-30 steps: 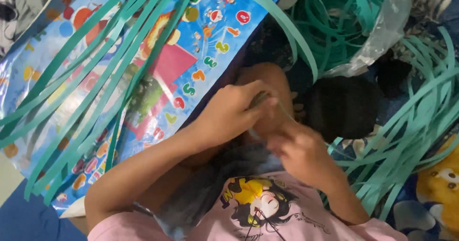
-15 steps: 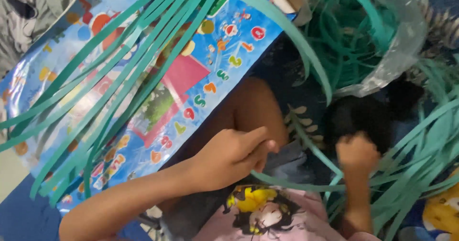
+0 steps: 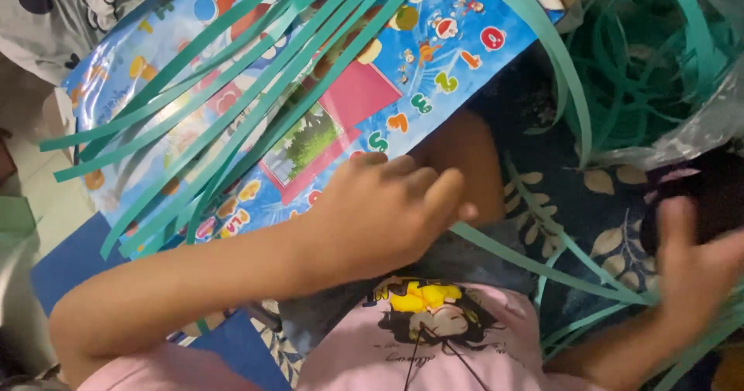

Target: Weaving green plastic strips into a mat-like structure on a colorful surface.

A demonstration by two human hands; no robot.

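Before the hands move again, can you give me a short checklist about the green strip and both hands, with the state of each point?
1. Left hand pinches one end of the green strip: ok.
2. Right hand has the other end: cannot tell, the hand is blurred.
3. Strip runs free between the hands, not tangled: ok.
4. Loose strips lie flat on the colourful mat: ok.
5. Bundle in the clear bag stays apart from the held strip: cannot tell.
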